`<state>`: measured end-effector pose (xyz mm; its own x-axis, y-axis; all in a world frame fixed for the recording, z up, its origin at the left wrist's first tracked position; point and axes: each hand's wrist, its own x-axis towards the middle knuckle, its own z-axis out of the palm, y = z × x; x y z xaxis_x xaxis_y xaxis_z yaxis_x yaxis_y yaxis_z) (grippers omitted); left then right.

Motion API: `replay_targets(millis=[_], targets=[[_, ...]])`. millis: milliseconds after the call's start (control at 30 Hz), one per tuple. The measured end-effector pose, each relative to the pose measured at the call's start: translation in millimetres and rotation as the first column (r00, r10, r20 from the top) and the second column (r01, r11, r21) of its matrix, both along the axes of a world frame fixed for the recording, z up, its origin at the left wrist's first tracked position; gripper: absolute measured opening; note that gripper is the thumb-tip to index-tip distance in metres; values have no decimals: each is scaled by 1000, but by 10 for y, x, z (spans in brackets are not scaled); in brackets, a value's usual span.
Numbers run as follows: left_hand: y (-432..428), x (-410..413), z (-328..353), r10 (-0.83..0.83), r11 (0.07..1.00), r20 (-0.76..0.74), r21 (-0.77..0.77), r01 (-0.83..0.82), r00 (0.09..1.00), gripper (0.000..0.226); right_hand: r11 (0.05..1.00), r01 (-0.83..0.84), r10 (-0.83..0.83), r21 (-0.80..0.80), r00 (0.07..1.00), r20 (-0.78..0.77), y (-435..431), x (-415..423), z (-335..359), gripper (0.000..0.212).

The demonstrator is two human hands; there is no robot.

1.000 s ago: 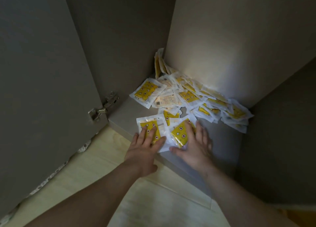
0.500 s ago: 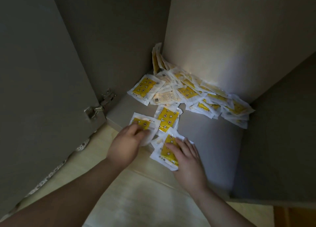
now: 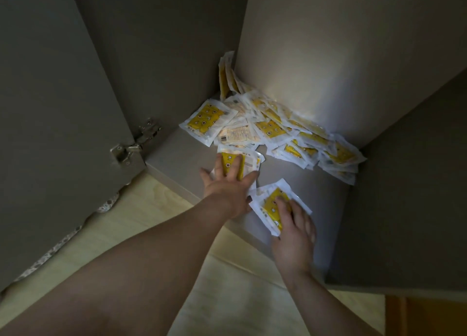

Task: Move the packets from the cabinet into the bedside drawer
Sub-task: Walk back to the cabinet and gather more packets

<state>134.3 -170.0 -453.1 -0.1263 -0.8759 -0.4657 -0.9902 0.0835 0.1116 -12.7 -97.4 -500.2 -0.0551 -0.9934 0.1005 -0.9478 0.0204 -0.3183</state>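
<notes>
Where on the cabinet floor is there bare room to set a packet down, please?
The cabinet floor is bare front left, between the hinge and the left hand, and front right, between the packets under the right hand and the pile. The pile crowds the back corner and the wall behind.
</notes>
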Motion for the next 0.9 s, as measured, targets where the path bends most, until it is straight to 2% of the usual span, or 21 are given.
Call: replay_targets(millis=[133, 300, 400, 500, 600, 700, 800, 900], targets=[[-33, 7, -31, -84, 995, 32, -53, 85, 996, 66, 999, -2, 1, -34, 1000, -7, -34, -114, 37, 97], [170, 204, -76, -247, 962, -37, -128, 241, 968, 74, 998, 44, -43, -48, 999, 17, -69, -223, 71, 73], [305, 371, -81, -311, 931, 55, -182, 315, 949, 75, 998, 29, -29, -62, 1000, 12, -147, -203, 90, 70], [411, 332, -1, -256, 939, 148, -194, 282, 955, 69, 999, -14, 16, -32, 998, 53, -160, -88, 89, 71], [476, 256, 44, -246, 940, 178, -197, 279, 953, 71, 1000, -7, 11, -22, 981, 194, -175, 23, 83, 61], [483, 402, -1, -194, 943, 115, -252, 218, 974, 75, 1000, 28, -29, 7, 950, 311, -374, 119, 163, 54], [471, 547, -96, -136, 947, 1, -294, 130, 991, 79, 987, 83, -125, 138, 934, 336, -643, 215, 367, 48], [456, 595, -148, -86, 951, -66, -302, 62, 994, 84, 973, 20, -108, 228, 917, 383, -769, 327, 474, 43]])
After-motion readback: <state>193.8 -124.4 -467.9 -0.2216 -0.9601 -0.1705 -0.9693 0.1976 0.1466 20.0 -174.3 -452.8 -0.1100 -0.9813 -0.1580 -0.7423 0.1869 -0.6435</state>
